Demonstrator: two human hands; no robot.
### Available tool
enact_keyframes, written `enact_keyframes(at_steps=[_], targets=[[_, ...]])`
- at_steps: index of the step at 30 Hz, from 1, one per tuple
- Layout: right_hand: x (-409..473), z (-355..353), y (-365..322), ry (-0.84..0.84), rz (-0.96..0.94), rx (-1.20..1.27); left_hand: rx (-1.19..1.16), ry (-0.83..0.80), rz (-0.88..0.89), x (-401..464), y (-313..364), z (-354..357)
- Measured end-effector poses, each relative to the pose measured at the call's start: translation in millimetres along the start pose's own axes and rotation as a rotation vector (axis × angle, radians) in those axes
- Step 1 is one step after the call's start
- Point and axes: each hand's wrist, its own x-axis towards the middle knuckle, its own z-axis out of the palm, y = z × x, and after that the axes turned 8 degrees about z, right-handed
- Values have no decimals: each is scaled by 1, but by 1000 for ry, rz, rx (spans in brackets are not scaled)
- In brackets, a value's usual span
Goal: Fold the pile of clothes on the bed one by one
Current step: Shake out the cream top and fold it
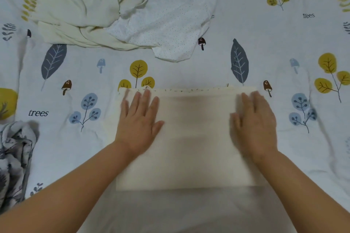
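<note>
The cream cloth [189, 138] lies folded into a flat rectangle on the bed [284, 43], right in front of me, its near edge over a greyer layer I cannot make out; my left hand [139, 123] and right hand [254, 125] both press flat on it, fingers straight and released, grasping nothing; both look blurred, so I judge I am smoothing it. The risk I see here is drag: if I sweep my palms outward too hard, the top layer could slide off the one beneath and undo the square edges, or a crease could be pressed in. At my near left sits a crumpled grey patterned cloth [13, 157]; a careless elbow might catch it. Further off, the pale yellow garment [75, 5] and the dotted white garment [166, 21] lie tangled together; pulling one could bring the other along.
</note>
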Motion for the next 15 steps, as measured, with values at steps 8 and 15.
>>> enact_keyframes(at_steps=[8, 15], targets=[[-38, -20, 22, -383, 601, 407, -92, -196, 75, -63, 12, 9], [-38, -54, -11, -598, 680, 1094, -576, -26, -78, -62, 15, -13]])
